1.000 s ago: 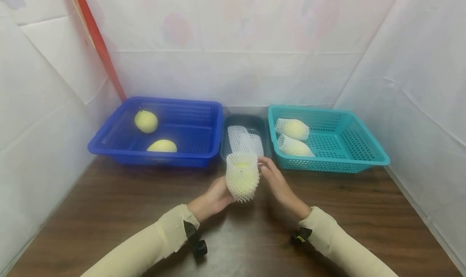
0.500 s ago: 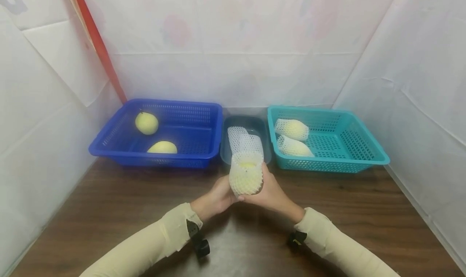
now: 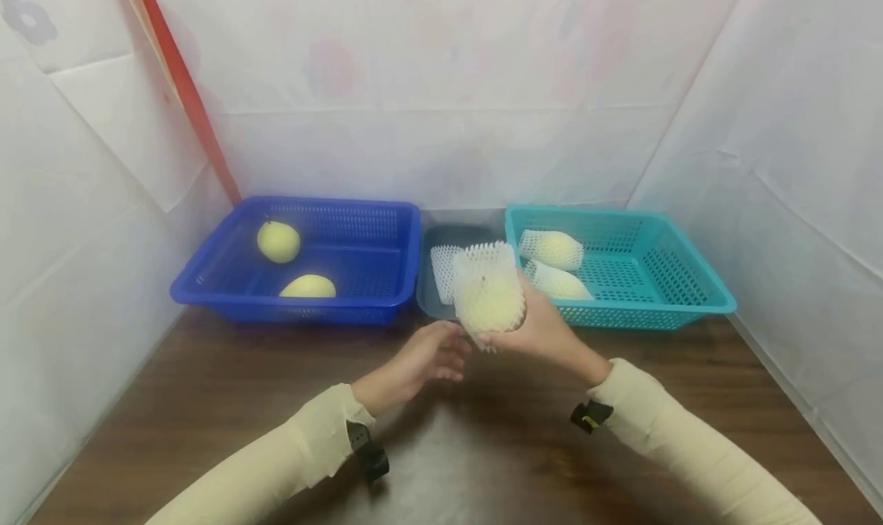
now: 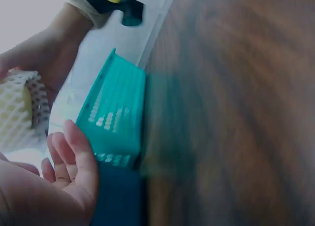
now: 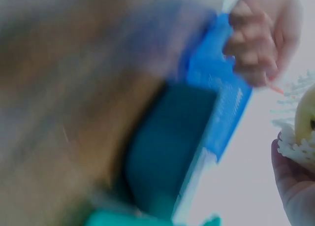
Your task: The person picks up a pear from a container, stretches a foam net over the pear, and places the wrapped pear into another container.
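My right hand [image 3: 552, 333] grips a pear in a white foam net [image 3: 490, 299], held up in front of the dark tray, thumb across its near side. Part of the netted pear [image 5: 306, 122] shows at the right edge of the right wrist view. My left hand [image 3: 417, 360] is just left of it, holding nothing, its fingers loosely bent. In the left wrist view the fingers [image 4: 74, 152] stand apart from the netted pear [image 4: 17, 105]. A white foam net [image 3: 444, 272] lies in the dark tray [image 3: 429, 303], partly hidden behind the held pear.
The blue basket [image 3: 331, 313] at left holds two bare pears, one at the back [image 3: 278, 241] and one near the front [image 3: 309, 286]. In the teal basket [image 3: 641, 316] at right lie two netted pears [image 3: 555, 249]. White cloth walls [image 3: 441, 157] surround the wooden table [image 3: 228, 402].
My right hand has come onto the netted pear and moved it up and to the right. My left hand, which held it before, has let go and stays behind at left.
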Tool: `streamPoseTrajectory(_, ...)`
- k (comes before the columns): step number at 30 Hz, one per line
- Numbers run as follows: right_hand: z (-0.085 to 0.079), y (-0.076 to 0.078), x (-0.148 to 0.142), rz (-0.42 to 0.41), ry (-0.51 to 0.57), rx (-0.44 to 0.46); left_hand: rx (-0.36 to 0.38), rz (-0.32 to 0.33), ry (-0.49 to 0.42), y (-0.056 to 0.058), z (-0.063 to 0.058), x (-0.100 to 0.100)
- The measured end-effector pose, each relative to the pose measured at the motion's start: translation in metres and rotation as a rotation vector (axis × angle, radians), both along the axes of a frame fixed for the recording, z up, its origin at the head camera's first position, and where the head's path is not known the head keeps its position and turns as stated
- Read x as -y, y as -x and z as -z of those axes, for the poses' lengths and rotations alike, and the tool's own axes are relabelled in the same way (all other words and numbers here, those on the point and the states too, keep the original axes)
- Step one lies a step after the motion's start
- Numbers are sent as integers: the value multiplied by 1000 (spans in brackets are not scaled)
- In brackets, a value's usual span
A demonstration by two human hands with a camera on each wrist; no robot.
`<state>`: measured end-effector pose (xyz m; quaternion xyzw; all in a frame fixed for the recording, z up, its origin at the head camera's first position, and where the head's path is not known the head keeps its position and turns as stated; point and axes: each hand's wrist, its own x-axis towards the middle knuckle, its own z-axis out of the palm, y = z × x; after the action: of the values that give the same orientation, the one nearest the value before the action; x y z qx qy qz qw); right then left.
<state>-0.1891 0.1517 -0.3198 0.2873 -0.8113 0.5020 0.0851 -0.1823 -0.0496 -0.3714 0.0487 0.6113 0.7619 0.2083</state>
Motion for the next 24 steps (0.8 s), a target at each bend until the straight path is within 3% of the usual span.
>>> streamPoseTrajectory(5, -24, 20, -25, 116, -88, 5, -147, -21, 127, 7, -23, 14)
streamPoseTrajectory(12, -44, 44, -66, 255, -210, -61, -537, -107, 397, 26, -47, 44)
streamPoseTrajectory(15, -50, 51, -81, 300, -272, -39, -676, -138, 548, 35, -50, 60)
streamPoseTrajectory(18, -53, 60, -95, 323, -317, -17, -770, -162, 707, 45, -50, 74)
streamPoseTrajectory(24, -44, 82, -124, 372, -376, 9, -843, -189, 980, 58, -44, 95)
